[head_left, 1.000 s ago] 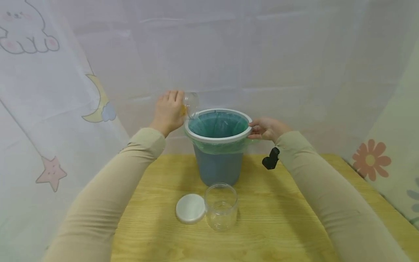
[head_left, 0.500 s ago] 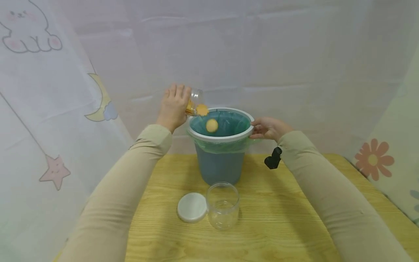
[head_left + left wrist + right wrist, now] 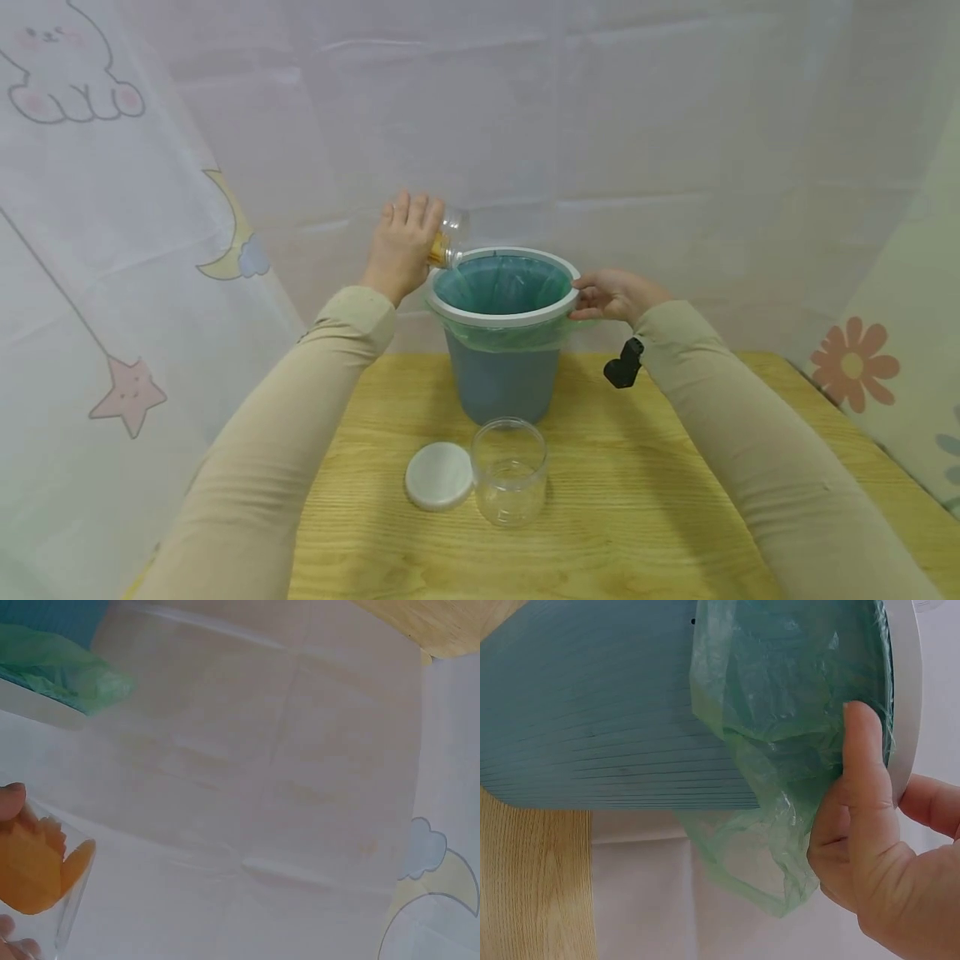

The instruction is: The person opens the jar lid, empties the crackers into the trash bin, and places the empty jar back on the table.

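My left hand point(image 3: 405, 246) grips a clear jar point(image 3: 454, 223), tipped sideways with its mouth over the left rim of a blue trash bin point(image 3: 504, 379). Flat orange-yellow pieces point(image 3: 34, 866) show through the jar wall in the left wrist view; my fingers hide part of it. A green bag point(image 3: 780, 690) lines the bin and folds over its outside, under a white rim ring point(image 3: 498, 320). At the bin's right side my right hand point(image 3: 611, 293) holds the rim, with fingers on both sides of it in the right wrist view.
In front of the bin, a clear open container point(image 3: 510, 492) stands on the wooden table point(image 3: 637, 517). A round white lid point(image 3: 439, 476) lies just left of it. A pale cloth wall point(image 3: 637, 125) rises behind.
My left hand has moved right with the jar, tilting it further. Yellow round pieces were dropping from its mouth half a second ago; none is in the air now. My right hand stays at the rim.
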A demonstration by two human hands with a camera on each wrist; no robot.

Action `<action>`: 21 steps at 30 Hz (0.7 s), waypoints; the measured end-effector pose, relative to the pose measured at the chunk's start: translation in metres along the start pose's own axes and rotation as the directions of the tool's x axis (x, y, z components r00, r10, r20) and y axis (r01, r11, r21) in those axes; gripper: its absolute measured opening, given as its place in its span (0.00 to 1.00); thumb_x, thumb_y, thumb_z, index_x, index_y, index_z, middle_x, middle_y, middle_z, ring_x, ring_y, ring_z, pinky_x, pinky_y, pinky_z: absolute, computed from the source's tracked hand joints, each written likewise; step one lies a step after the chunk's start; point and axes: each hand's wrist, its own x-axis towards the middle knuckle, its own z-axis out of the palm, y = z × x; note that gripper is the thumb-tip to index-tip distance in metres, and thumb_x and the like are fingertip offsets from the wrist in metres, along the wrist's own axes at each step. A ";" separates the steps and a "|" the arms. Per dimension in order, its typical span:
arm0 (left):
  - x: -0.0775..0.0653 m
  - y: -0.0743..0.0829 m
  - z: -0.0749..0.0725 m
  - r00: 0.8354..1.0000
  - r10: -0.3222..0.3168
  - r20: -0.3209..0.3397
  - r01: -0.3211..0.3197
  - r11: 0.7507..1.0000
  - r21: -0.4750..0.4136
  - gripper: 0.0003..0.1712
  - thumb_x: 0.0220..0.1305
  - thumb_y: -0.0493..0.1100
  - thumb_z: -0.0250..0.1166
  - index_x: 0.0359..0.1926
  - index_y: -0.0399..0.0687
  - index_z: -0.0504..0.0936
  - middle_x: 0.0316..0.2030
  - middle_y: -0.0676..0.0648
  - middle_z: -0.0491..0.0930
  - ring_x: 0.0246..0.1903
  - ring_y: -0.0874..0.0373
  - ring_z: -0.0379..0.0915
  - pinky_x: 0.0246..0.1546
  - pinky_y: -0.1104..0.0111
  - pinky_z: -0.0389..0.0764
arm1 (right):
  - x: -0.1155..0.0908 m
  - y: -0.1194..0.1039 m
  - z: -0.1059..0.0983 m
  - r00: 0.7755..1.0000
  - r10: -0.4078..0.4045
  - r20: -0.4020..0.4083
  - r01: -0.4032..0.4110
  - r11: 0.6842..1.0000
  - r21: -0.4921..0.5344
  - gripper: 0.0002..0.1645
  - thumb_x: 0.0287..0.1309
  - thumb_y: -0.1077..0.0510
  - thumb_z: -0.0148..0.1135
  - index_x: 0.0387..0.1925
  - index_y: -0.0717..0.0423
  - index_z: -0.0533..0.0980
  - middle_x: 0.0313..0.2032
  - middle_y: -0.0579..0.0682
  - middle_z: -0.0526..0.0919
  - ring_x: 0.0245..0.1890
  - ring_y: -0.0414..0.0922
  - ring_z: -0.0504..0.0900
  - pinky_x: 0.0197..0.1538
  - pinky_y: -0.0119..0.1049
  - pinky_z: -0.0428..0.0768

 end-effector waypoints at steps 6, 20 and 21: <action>-0.002 0.001 -0.002 0.998 0.051 -0.032 -0.050 0.998 0.041 0.39 0.54 0.35 0.68 0.66 0.35 0.63 0.63 0.31 0.65 0.65 0.32 0.57 0.64 0.47 0.62 | -0.003 0.001 0.000 1.000 -0.008 0.001 0.008 1.000 -0.013 0.36 0.72 0.64 0.44 0.75 0.59 0.45 0.44 0.56 0.68 0.32 0.46 0.77 0.44 0.40 0.83; -0.002 -0.001 -0.003 0.993 0.104 -0.048 -0.100 0.992 0.083 0.37 0.56 0.32 0.65 0.67 0.37 0.63 0.65 0.32 0.65 0.66 0.34 0.56 0.64 0.48 0.61 | -0.004 -0.001 0.003 1.000 -0.010 0.009 0.010 0.999 -0.033 0.36 0.73 0.63 0.44 0.76 0.58 0.44 0.30 0.52 0.73 0.28 0.43 0.77 0.36 0.40 0.84; -0.002 -0.001 -0.003 0.993 0.105 -0.056 -0.100 0.992 0.078 0.37 0.56 0.31 0.65 0.67 0.37 0.63 0.64 0.32 0.65 0.66 0.34 0.56 0.64 0.47 0.61 | -0.004 -0.001 0.003 1.000 -0.008 0.008 0.009 0.999 -0.031 0.36 0.73 0.63 0.44 0.76 0.58 0.44 0.31 0.52 0.73 0.28 0.43 0.77 0.36 0.40 0.84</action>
